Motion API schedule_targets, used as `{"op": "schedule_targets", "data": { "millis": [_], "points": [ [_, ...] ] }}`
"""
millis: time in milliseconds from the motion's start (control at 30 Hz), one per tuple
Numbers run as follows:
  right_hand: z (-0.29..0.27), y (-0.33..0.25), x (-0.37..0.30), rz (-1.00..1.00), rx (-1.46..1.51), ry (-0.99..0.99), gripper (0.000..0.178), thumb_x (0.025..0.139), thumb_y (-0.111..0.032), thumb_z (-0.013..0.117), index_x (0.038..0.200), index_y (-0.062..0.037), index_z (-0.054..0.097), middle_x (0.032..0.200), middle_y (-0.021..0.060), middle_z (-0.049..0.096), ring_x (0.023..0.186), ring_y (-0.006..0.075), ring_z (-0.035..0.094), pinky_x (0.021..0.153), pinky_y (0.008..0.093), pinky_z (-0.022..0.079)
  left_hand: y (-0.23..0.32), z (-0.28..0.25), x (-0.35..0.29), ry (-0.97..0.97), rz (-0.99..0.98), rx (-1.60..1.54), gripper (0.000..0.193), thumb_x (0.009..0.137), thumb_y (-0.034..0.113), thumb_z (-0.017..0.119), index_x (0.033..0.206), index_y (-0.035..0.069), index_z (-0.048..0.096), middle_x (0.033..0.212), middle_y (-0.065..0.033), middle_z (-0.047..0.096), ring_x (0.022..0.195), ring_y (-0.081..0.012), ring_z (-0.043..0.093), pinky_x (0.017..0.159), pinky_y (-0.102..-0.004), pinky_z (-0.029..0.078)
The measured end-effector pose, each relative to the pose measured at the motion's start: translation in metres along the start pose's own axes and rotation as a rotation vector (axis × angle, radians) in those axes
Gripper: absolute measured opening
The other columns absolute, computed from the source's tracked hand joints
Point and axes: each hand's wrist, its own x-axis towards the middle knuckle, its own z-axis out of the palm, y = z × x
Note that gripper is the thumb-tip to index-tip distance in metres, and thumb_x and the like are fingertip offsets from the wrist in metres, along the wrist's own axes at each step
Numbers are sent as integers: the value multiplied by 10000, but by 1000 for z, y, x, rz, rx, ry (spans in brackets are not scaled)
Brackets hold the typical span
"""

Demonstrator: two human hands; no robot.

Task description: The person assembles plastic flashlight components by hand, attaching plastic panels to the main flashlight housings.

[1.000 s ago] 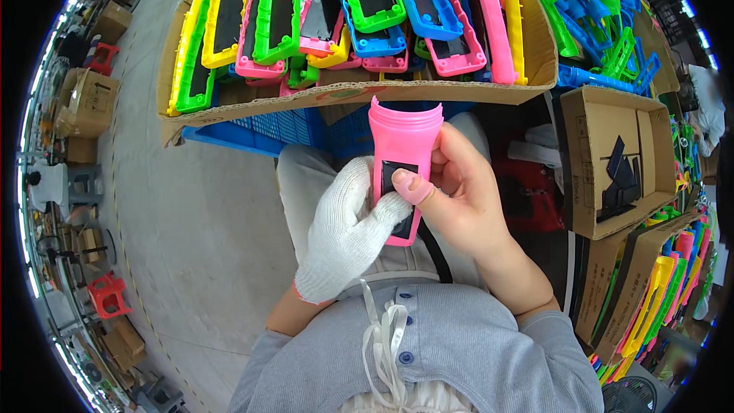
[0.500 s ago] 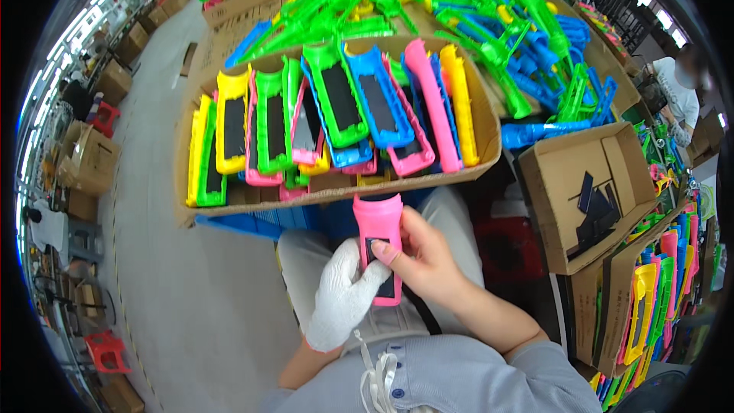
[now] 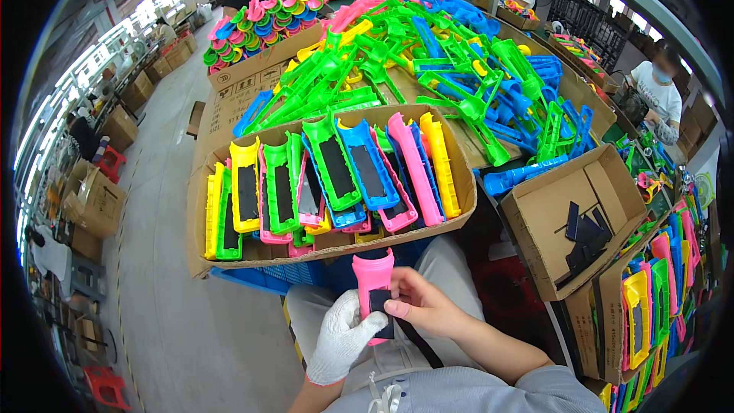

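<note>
Held above my lap is a pink plastic handle shell (image 3: 372, 269), its flared, curved end pointing away from me. My left hand (image 3: 336, 341), in a white knit glove, grips the shell from the left with its thumb across the lower part. A dark rectangular strip (image 3: 379, 301) lies over the shell's window. My bare right hand (image 3: 425, 309) is closed at the shell's right side, thumb at the strip's edge and fingers behind. Just beyond stands a cardboard box (image 3: 336, 255) with several upright shells in green, yellow, blue and pink, many with dark strips.
A small carton (image 3: 535, 275) with loose dark strips stands at my right. Behind the shell box rises a large heap of green and blue plastic parts (image 3: 489, 84). Another box (image 3: 604, 336) of coloured shells sits lower right. Co-workers (image 3: 657, 92) are beyond the heap.
The view has tilted up, so the boxes and my hands appear lower. My right thumb has shifted from the middle of the dark strip to its right edge. Both hands still hold the pink shell.
</note>
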Motion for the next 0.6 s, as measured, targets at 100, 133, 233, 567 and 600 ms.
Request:
{"op": "schedule_targets", "data": {
  "millis": [100, 133, 233, 567, 600],
  "points": [
    [-2, -4, 4, -26, 20, 17, 377, 889, -156, 589, 1191, -16, 411, 1020, 35, 536, 943, 87, 518, 834, 254, 436, 4, -1, 0, -41, -22, -48, 246, 821, 22, 599, 1061, 5, 548, 1005, -25, 551, 891, -82, 528, 774, -241, 449],
    [-2, -4, 5, -4, 25, -4, 358, 885, -153, 594, 1168, -17, 422, 995, 31, 540, 924, 80, 519, 813, 247, 440, 6, -2, 1, -54, -31, -28, 264, 819, 21, 590, 1079, 6, 541, 1018, -24, 545, 906, -83, 524, 785, -241, 445],
    [0, -4, 8, -31, -13, -35, 319, 886, -152, 593, 1133, -19, 440, 976, 36, 549, 902, 80, 527, 791, 247, 447, 4, 6, 0, -25, -32, -71, 305, 811, 18, 574, 1111, 6, 523, 1036, -24, 538, 930, -84, 517, 808, -241, 434],
    [9, -10, 10, -98, -206, 40, 312, 876, -129, 587, 1142, -22, 466, 957, 49, 588, 859, 87, 546, 747, 264, 462, 9, 9, -1, -45, -29, -67, 337, 789, -10, 567, 1121, -2, 508, 1036, -36, 561, 931, -116, 545, 823, -254, 443],
    [10, -9, 11, -102, -206, 45, 312, 876, -129, 587, 1142, -22, 466, 957, 49, 588, 859, 87, 546, 747, 264, 462, 6, 9, -1, -49, -29, -63, 337, 789, -10, 567, 1121, -2, 508, 1036, -36, 561, 931, -116, 545, 823, -254, 443]
  ]
}}
